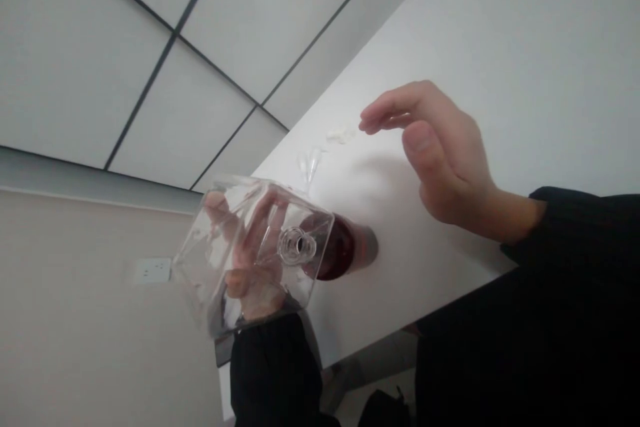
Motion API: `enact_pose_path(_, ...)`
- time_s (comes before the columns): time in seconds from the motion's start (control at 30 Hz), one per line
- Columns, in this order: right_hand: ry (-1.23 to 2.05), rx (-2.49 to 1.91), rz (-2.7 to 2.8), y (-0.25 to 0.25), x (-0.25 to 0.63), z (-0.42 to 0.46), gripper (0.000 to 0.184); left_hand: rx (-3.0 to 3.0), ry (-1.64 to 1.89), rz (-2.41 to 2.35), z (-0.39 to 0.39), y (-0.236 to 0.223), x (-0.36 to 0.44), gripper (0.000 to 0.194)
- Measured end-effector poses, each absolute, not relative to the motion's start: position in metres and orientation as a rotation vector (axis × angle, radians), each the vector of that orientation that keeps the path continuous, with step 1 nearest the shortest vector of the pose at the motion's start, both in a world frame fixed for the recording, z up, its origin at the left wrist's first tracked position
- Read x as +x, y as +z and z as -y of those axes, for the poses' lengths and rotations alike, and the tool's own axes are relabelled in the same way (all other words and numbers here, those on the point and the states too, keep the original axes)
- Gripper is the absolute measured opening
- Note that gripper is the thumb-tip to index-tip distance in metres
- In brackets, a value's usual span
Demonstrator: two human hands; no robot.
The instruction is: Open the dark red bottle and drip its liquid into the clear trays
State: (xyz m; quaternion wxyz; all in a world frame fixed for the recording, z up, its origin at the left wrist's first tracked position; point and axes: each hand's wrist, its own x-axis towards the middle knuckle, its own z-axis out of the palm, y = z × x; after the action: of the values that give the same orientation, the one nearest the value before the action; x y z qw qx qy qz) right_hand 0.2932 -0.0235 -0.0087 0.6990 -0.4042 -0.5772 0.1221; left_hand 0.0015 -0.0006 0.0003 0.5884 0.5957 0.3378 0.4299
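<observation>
While the left hand (255,257) grips a clear container (296,245) at 8 o'clock, fingers wrapped round, the right hand (445,160) hovers empty over the table (540,73) at 3 o'clock. Its fingers bend loosely, thumb apart.

A clear, boxy container (220,250) is tilted in the left fingers (256,221). Its round neck (299,245) shows beside them

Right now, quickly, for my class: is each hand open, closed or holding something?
Left hand: holding the clear container.
Right hand: open, nothing seen in it.
</observation>
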Motion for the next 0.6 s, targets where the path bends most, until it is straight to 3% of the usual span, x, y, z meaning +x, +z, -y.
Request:
enact_pose_path(0.23, 0.298, -0.967, 1.292, -0.021, 0.304, 0.015, 0.046, 1.686, 1.157, -0.831, 0.001, 0.014, 0.030, 0.097)
enact_pose_path(0.43, 0.309, -0.992, 1.256, -0.030, 0.308, 0.009, 0.053, 1.572, 1.257, -0.706, 0.009, 0.023, 0.046, 0.059)
enact_pose_path(0.6, 0.310, -0.982, 1.319, -0.037, 0.311, 0.008, 0.044, 1.488, 1.277, -0.583, 0.010, 0.021, 0.046, 0.056)
